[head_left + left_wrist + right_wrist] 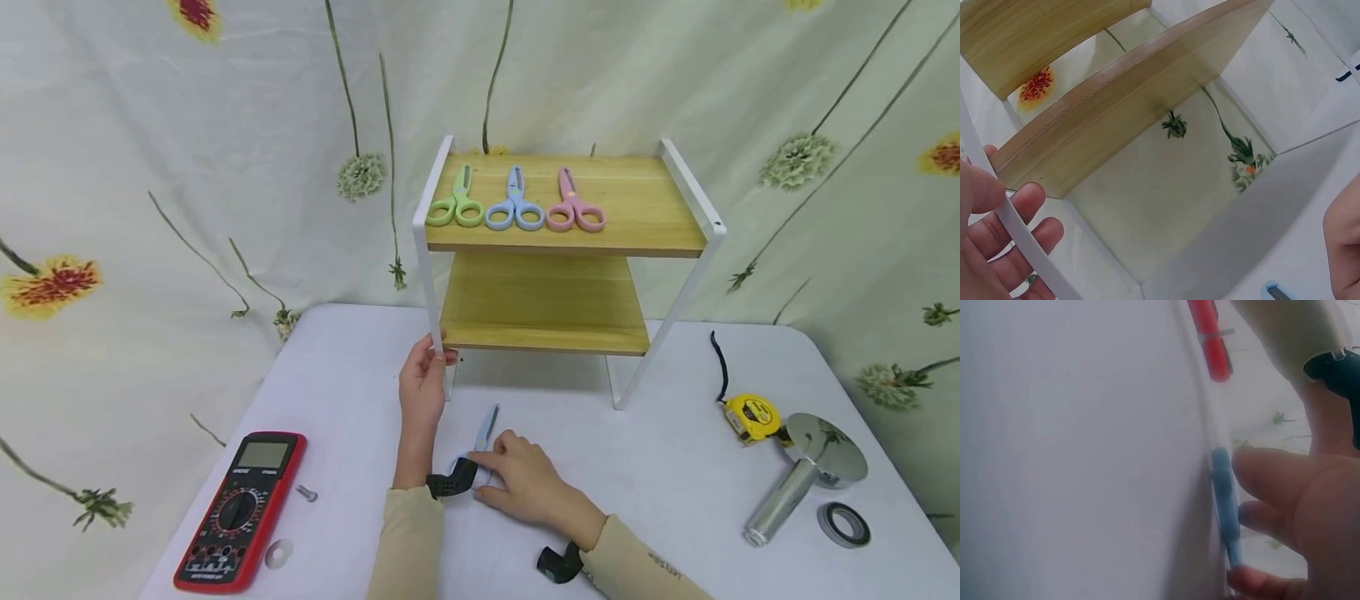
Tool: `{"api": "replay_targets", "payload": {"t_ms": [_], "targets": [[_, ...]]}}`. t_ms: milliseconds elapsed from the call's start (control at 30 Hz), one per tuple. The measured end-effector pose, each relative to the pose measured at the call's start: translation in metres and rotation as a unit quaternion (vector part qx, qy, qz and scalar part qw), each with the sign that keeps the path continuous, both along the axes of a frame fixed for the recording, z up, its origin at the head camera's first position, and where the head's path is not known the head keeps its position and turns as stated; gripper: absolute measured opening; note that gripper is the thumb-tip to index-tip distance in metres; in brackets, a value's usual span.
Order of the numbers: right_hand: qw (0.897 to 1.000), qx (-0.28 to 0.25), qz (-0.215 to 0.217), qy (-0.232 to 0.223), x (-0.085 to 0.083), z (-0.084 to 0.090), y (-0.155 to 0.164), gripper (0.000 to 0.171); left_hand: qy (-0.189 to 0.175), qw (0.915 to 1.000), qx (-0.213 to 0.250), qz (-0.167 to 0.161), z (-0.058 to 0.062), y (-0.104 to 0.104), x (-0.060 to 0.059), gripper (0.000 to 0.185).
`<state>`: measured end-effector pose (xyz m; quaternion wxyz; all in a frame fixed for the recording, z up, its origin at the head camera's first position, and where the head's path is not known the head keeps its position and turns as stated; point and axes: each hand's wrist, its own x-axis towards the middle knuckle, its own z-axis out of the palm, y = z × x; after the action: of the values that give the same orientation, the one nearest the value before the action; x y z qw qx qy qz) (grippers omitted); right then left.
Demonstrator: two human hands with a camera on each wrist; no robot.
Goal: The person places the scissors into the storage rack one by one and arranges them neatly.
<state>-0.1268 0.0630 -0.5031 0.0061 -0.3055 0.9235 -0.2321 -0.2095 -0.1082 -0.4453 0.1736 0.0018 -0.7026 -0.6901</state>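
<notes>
My left hand (423, 387) grips the white leg of a two-tier wooden shelf (1025, 244) at its left front, thumb on one side and fingers curled behind. Light-blue scissors (486, 427) lie on the tabletop, blades toward the shelf. Over their handles is my right hand (525, 479), thumb and index finger spread apart, fingertips right at the handle and near the blades. Seen edge-on in the right wrist view, the scissors (1225, 500) run along the table surface. Green scissors (459, 200), blue scissors (514, 202) and pink scissors (574, 204) sit in a row on the upper board.
At the left lie a red-and-black multimeter (242, 510), a bolt (307, 493) and a washer (278, 553). A yellow tape measure (752, 418), a metal piece with a round disc and tube (783, 500), and a roll of black tape (828, 525) are at the right.
</notes>
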Motion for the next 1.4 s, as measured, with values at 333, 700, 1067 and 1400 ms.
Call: {"api": "replay_targets", "payload": {"t_ms": [333, 700, 1067, 1400], "targets": [[0.999, -0.029, -0.017, -0.006, 0.002, -0.002, 0.002, 0.036, -0.005, 1.0, -0.008, -0.002, 0.0, -0.002, 0.002, 0.034], [0.999, -0.046, -0.029, 0.0, 0.003, -0.003, 0.001, 0.02, 0.004, 0.9999, -0.015, -0.006, -0.001, -0.001, 0.001, 0.034], [0.998, -0.023, -0.032, 0.047, 0.004, 0.0, 0.001, 0.024, 0.009, 0.9999, -0.007, -0.004, -0.003, -0.002, 0.0, 0.034], [0.998, -0.046, -0.036, -0.025, 0.002, 0.008, 0.008, 0.025, -0.001, 0.9999, -0.014, -0.004, 0.0, -0.001, 0.002, 0.034]]}}
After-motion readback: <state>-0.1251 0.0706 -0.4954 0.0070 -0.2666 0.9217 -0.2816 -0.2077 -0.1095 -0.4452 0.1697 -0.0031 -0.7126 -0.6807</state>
